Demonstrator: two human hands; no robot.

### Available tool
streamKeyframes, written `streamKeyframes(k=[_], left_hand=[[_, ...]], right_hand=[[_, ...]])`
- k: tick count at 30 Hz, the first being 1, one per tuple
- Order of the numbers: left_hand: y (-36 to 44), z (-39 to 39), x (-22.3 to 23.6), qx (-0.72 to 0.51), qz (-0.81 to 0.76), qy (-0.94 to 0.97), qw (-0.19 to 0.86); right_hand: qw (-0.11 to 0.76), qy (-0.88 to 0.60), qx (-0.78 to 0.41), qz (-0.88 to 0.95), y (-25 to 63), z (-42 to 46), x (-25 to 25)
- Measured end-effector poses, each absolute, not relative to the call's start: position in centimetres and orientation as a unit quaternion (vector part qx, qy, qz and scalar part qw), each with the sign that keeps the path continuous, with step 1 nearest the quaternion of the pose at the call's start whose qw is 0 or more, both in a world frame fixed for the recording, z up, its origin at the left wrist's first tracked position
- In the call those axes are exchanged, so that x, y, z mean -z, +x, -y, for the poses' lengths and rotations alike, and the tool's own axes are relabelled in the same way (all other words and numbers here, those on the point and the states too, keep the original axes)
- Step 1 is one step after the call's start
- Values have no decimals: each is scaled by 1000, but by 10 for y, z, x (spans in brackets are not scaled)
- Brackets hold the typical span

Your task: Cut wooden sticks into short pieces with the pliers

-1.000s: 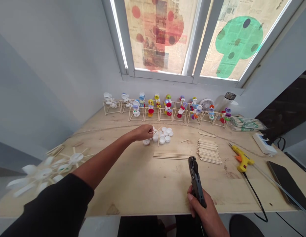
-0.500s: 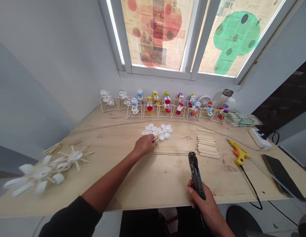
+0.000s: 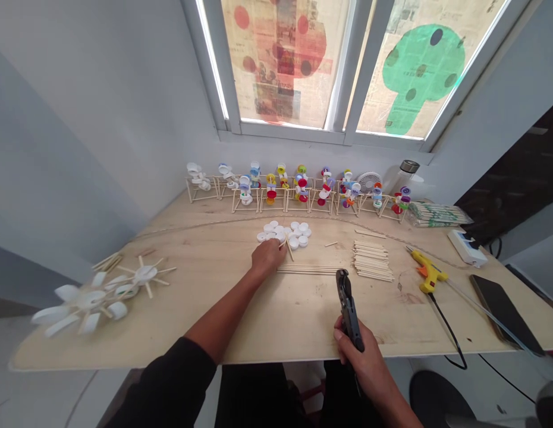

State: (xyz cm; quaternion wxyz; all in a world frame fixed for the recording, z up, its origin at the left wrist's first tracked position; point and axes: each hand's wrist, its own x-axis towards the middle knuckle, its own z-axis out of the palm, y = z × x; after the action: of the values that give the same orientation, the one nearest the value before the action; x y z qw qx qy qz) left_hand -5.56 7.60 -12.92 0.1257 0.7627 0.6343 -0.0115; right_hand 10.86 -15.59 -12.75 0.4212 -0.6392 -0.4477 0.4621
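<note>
Left hand (image 3: 268, 257) is at the short sticks (image 3: 290, 251) beside the white caps (image 3: 294, 242), mid-counter (image 3: 298, 327); fingers curled in, can't tell if a stick is pinched. Right hand (image 3: 359, 351) has the black pliers (image 3: 349, 312) gripped by the handles, head up, near the right end of the long sticks (image 3: 305, 269). Stick stack (image 3: 372, 261) sits right of those, yellow glue gun (image 3: 430, 273) farther right. Spoked wheel (image 3: 145, 274) is well left.
</note>
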Motion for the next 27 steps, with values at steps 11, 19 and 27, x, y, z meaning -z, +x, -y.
streamKeyframes(k=[11,19,27], left_hand=[[-46,-73,128,16,-650,747,137],[-45,-62,113,21,-634,768,87],[33,-39,92,3,-463,883,75]], right_hand=[[447,-595,-489,454,114,156,125],[476,-565,-501,452,118,158,127],[488,-540,-517,451,125,158,129]])
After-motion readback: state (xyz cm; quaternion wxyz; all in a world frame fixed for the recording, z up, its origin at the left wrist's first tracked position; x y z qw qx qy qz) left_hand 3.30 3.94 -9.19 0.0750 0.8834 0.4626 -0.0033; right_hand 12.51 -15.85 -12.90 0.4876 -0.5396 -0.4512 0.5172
